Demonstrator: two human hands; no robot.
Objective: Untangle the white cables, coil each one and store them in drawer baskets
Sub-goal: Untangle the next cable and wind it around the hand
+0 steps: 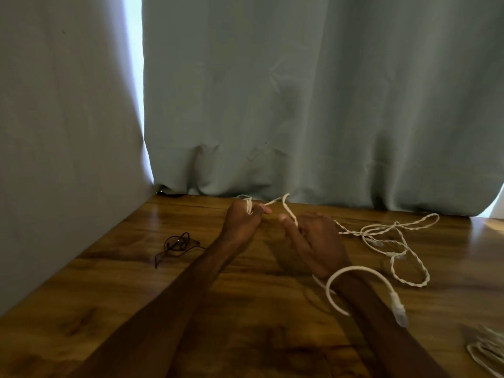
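My left hand [242, 218] is raised over the wooden table [136, 268] with loops of a thin white cable [286, 204] wound round its fingers, thumb and finger pinching the strand. My right hand [313, 236] holds the same cable a little to the right, the strand arching between both hands. A second stretch of white cable with a clear plug [399, 312] curls over my right wrist. More twisted white cable [392, 236] lies in loose tangled loops on the table to the right.
A thin black cord [177, 245] lies bunched on the table left of my left arm. Pale curtains [300, 105] hang along the table's far edge and left side. Another bundle of white cable [488, 353] shows at the lower right corner.
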